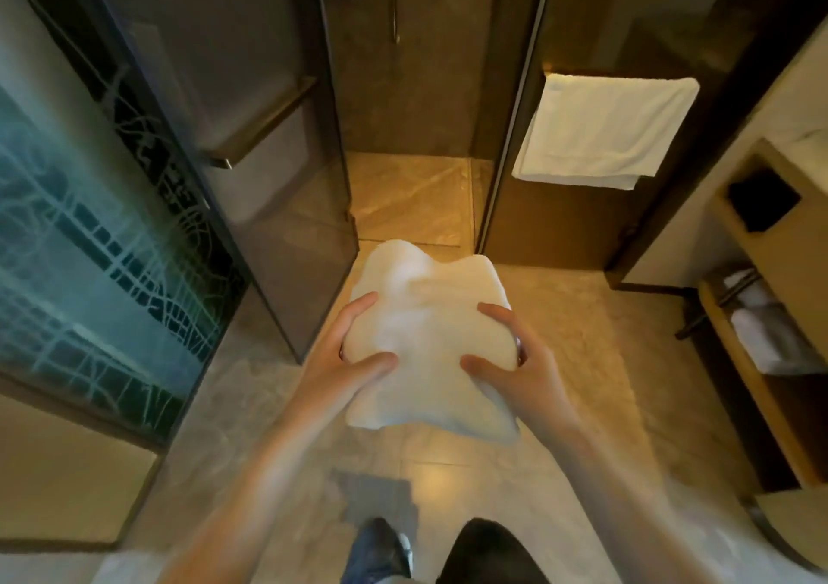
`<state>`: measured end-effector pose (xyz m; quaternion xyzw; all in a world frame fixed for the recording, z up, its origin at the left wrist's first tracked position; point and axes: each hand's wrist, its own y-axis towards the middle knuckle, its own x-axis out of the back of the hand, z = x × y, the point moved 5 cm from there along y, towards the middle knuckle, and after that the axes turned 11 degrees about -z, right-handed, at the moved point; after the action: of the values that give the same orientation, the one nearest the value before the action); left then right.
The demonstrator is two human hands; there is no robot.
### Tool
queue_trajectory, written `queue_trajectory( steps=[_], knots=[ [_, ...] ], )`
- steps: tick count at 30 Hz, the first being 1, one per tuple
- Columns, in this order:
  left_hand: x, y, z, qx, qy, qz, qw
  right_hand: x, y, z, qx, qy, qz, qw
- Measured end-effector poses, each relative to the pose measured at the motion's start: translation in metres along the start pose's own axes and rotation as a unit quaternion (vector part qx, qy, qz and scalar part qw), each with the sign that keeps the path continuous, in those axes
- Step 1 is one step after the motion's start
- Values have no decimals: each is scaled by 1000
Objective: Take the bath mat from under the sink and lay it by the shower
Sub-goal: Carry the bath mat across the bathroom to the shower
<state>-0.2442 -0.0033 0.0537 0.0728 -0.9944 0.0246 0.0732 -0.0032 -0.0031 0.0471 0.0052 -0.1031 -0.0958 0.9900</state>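
A white folded bath mat [425,310] hangs in the air in front of me, above the tiled floor just before the shower threshold. My left hand [354,355] grips its left edge, thumb on top. At the mat's right edge my right hand [506,359] holds on the same way. The shower stall [412,189] lies straight ahead, its glass door [269,207] swung open on the left.
A white towel [600,131] hangs on a rail on the glass panel right of the shower. At far right, a vanity shelf [761,328] holds rolled white towels. A frosted patterned glass panel [89,247] lines the left. My shoe [381,547] stands on the floor below.
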Motion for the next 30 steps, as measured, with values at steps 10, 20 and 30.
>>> queue_trajectory(
  steps=[10,20,30],
  knots=[
    [-57,149,19,7,-29,70,997,2,134,-21,-11,-41,-34,999],
    [-150,295,67,77,-10,59,995,11,312,-95,-29,-56,31,998],
    [-209,433,197,162,-20,88,983,-22,446,-227,-55,-104,34,992]
  ],
)
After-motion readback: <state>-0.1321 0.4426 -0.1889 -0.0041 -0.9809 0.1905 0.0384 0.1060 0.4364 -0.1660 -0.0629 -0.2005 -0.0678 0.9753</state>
